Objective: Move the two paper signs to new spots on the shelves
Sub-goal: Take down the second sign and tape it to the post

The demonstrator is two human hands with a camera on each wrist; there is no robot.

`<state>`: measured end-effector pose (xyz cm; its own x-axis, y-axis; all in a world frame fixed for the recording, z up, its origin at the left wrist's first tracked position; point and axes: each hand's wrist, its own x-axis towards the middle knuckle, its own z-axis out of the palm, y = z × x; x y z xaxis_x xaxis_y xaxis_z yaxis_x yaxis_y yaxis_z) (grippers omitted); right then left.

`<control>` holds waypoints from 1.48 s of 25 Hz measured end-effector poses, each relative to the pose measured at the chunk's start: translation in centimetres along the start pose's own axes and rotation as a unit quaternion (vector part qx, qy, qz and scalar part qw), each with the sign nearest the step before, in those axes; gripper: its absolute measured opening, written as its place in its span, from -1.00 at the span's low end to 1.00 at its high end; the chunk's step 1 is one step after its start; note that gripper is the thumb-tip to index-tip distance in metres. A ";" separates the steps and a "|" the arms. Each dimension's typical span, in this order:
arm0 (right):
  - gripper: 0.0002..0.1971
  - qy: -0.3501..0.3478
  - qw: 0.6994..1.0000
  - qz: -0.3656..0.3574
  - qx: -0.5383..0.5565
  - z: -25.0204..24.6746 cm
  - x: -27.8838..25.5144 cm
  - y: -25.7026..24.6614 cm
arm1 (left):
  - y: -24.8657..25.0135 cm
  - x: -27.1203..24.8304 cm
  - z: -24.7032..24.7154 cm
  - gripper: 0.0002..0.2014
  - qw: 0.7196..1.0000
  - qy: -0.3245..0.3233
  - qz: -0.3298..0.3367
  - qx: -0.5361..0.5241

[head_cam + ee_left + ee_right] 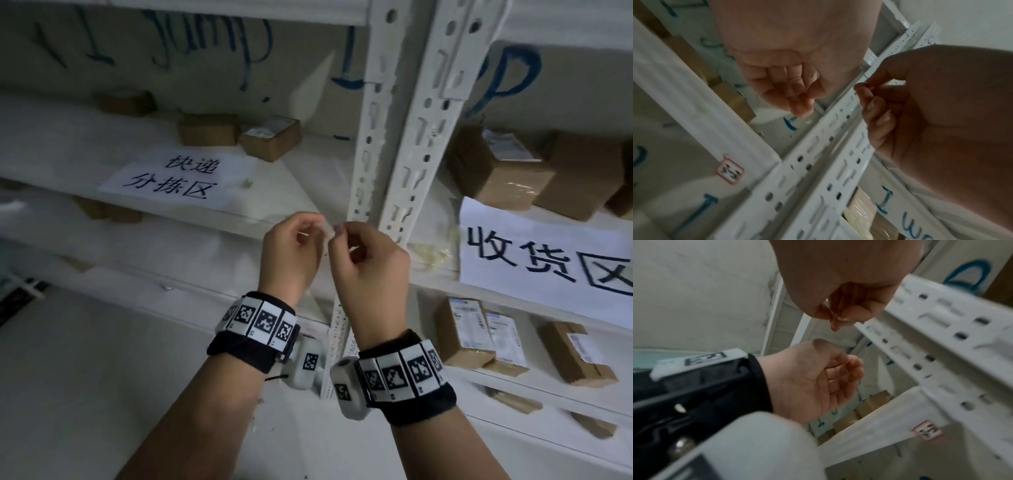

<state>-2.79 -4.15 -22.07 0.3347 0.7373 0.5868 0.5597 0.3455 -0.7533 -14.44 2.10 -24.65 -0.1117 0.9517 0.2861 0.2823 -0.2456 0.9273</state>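
While the 快递分拣区 sign (171,180) lies flat at the left shelf's front edge, the left hand (291,255) and right hand (371,265), raised with fingers curled, pinch a small clear strip (329,229) before the slotted uprights (407,137), and the 收货区 sign (548,260) hangs off the right shelf's front edge.

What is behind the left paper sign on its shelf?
Behind the left paper sign, two cardboard boxes sit side by side, and a third farther left. What lies under the sheet is hidden.
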 end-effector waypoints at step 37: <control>-0.52 -0.101 0.880 0.343 -0.312 34.3 10.3 -4.8 | -13.9 24.9 -27.9 -0.68 0.983 -0.145 -0.019 0.115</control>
<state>-28.05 21.74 -22.58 0.6504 0.7575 -0.0555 0.6064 -0.5619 -0.5626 -47.67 24.05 -23.66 0.1400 0.9802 0.1401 0.4950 -0.1919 0.8474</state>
